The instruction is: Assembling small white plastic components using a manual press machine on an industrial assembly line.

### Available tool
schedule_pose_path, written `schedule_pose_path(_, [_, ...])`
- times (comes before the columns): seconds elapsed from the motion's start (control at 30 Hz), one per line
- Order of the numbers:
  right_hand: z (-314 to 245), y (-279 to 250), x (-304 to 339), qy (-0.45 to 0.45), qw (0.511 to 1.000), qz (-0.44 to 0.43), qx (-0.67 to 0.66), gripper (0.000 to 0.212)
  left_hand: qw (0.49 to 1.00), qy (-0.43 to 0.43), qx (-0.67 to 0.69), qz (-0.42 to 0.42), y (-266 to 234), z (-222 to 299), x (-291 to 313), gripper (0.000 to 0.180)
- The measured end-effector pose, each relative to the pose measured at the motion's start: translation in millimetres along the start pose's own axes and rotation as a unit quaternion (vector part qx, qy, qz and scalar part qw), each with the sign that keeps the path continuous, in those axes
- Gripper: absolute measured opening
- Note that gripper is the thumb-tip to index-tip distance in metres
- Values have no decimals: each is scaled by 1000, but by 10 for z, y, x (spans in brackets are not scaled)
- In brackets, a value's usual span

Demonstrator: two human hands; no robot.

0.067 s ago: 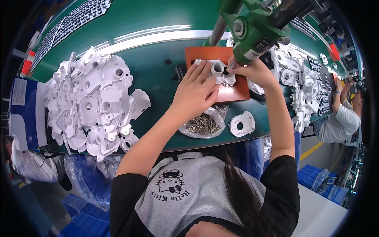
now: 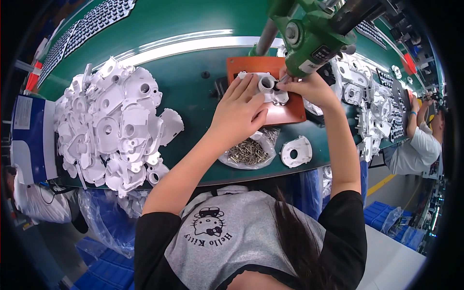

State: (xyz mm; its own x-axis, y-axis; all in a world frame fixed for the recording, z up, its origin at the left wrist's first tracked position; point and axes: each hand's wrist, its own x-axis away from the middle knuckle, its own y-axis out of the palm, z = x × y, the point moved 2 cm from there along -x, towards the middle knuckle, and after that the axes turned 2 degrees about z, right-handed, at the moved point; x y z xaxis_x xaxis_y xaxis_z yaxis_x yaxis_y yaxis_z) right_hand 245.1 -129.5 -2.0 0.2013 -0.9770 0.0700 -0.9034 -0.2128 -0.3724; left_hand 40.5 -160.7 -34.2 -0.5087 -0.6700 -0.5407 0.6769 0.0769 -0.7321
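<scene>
A white plastic housing [image 2: 265,84] with a round raised collar lies on an orange plate [image 2: 285,116] under the green press [image 2: 309,41]. My left hand [image 2: 238,107] rests on the housing's left side, fingers stretched out over it and thumb along its near edge. At the housing's right side, just below the press head, my right hand [image 2: 309,89] has thumb and forefinger pinched together. What they hold is hidden; a small dark spot shows at their tips beside the collar.
Left of me rises a big heap of white plastic parts [image 2: 108,128]. A clear bag of screws [image 2: 249,152] and a loose white cover [image 2: 296,152] lie near the table's front edge. More white parts [image 2: 372,111] are piled at right, where a person [image 2: 418,145] sits farther off.
</scene>
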Motion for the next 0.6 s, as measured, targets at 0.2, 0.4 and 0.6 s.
schedule_pose_path(0.2, [-113,-173,-234,117,978,-99,142,26,1000,7,1,3,-2,17,-16,24])
schedule_pose_path(0.4, [-102,-201,-382,82,967,-165,176,26,1000,5,6,1,-3,-21,-9,23])
schedule_pose_path(0.6, [180,-1000,-775,-183,967,0,176,39,1000,12,10,5,-16,-5,-2,24])
